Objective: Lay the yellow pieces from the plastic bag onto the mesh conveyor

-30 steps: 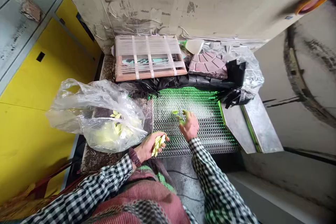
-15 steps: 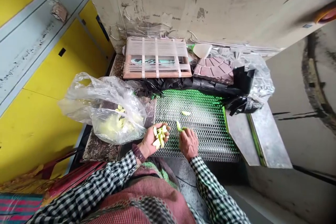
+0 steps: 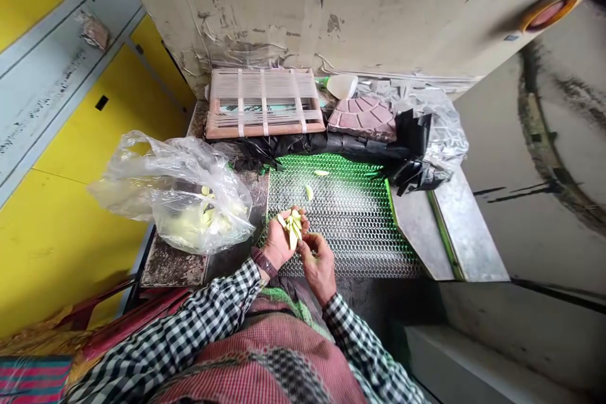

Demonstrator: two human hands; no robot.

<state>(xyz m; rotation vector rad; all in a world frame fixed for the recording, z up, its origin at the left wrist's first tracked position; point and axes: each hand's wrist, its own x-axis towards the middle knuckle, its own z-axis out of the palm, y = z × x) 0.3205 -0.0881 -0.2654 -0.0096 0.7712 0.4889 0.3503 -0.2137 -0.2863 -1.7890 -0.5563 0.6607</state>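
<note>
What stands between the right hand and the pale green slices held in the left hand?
Nothing visible stands there. The right hand is right up against the pale green slices cupped in the left hand, and its fingertips reach them with no object in between.

And here's the scene: a scuffed cream panel (image 3: pixel 331 6) looming across the top, streaked with peeling residue, an orange-rimmed round port (image 3: pixel 550 13) up at its right corner! Bright yellow walls (image 3: pixel 80 221) on the left, crossed by a chipped grey-white strip (image 3: pixel 57 72). Down low, a speckled stone tabletop (image 3: pixel 173 265), a striped cloth (image 3: pixel 33 379) in the corner, and a pale grey ledge (image 3: pixel 478 360) at lower right!
</note>
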